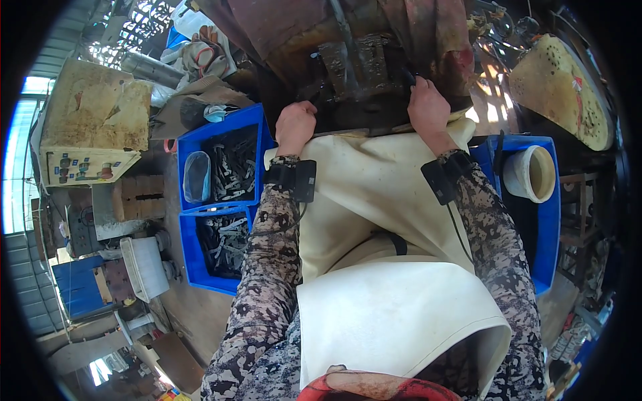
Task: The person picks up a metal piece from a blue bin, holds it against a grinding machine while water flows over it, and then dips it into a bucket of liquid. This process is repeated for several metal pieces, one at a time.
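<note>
Both my hands are at the near edge of a dark, wet work area, where a stream of water [342,30] runs down onto a brown, wet block [371,63]. To the left of the block, my left hand [296,125] is closed with the fingers curled in. On the other side, my right hand [429,110] is closed too, thumb and fingers pressed together beside a dark shape. What either hand holds is too dark to make out. A cream apron [374,167] covers my lap below the hands. Stained reddish-brown sheeting [267,30] hangs around the wet area.
Left of me, two blue bins [189,250] hold many dark and silvery metal pieces. A blue bin [547,247] on my right carries a whitish bucket [529,174]. A stained control box [93,127] with knobs stands farther left. A pitted, pale board [558,90] is at the far right.
</note>
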Motion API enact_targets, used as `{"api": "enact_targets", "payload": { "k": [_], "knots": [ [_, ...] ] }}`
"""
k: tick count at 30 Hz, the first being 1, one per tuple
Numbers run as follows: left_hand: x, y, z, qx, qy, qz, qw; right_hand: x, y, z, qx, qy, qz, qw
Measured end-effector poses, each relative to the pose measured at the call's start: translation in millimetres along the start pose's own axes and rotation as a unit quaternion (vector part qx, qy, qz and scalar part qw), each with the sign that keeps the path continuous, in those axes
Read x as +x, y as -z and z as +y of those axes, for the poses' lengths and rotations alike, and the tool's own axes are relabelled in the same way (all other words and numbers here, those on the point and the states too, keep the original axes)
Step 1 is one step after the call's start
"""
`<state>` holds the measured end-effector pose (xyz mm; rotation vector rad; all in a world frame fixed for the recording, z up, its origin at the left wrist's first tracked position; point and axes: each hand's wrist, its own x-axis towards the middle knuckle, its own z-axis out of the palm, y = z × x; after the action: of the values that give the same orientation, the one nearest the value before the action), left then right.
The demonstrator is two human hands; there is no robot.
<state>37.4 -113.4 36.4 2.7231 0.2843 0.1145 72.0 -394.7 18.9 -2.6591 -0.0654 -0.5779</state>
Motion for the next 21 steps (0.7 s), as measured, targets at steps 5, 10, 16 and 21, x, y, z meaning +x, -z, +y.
{"api": "enact_targets", "payload": {
  "k": [5, 10, 16, 21],
  "knots": [
    [10, -11, -17, -0.077, -0.019, -0.017, 0.997, 0, 0, 0, 0.0, 0.002, 0.004, 1.0],
    [41, 8, -20, -0.298, -0.055, 0.072, 0.95, -1, 0, -1, 0.013, -0.001, 0.002, 1.0],
    [94, 50, 52, -0.31, -0.202, 0.254, 0.894, -1, -1, -1, 0.015, -0.003, 0.003, 1.0],
    [120, 67, 101, -0.215, -0.192, 0.331, 0.898, -1, -1, -1, 0.018, 0.013, 0.028, 0.999]
  ]
}}
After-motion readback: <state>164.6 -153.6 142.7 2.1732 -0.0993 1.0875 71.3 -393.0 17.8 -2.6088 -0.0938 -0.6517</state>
